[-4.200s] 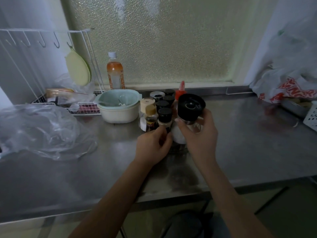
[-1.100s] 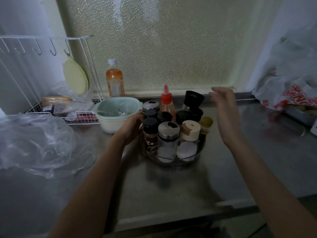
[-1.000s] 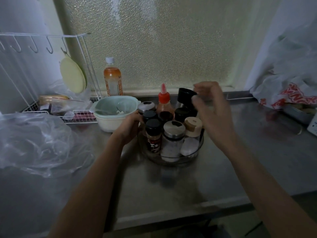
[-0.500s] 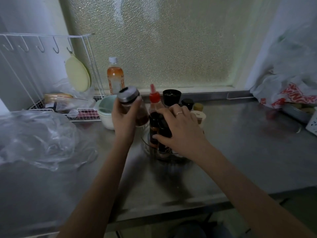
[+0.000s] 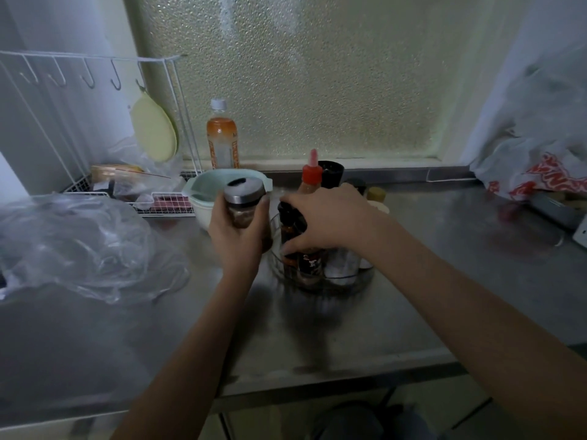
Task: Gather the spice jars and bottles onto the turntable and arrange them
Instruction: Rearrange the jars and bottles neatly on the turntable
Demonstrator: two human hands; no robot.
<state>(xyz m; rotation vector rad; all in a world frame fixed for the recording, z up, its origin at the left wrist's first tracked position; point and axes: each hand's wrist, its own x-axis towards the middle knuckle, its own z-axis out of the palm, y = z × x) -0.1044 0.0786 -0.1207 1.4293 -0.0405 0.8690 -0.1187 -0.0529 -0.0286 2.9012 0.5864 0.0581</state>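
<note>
A clear round turntable (image 5: 359,276) stands mid-counter, packed with several spice jars. My left hand (image 5: 236,236) holds a silver-lidded glass jar (image 5: 244,198) lifted just left of the turntable. My right hand (image 5: 330,217) reaches over the jars, fingers wrapped around dark-capped bottles (image 5: 290,227) at the turntable's left side. A red-capped sauce bottle (image 5: 310,173) and a black grinder (image 5: 331,173) rise behind my right hand. A tan-capped jar (image 5: 376,194) shows at the right.
A pale green bowl (image 5: 206,188) sits behind my left hand. An orange drink bottle (image 5: 221,138) stands by the window. A white wire rack (image 5: 95,128) and clear plastic bag (image 5: 73,246) fill the left. White shopping bags (image 5: 540,160) lie at the right.
My left hand lifted the silver-lidded jar off the turntable and holds it to the left. My right hand came down onto the dark-capped bottles and stays there.
</note>
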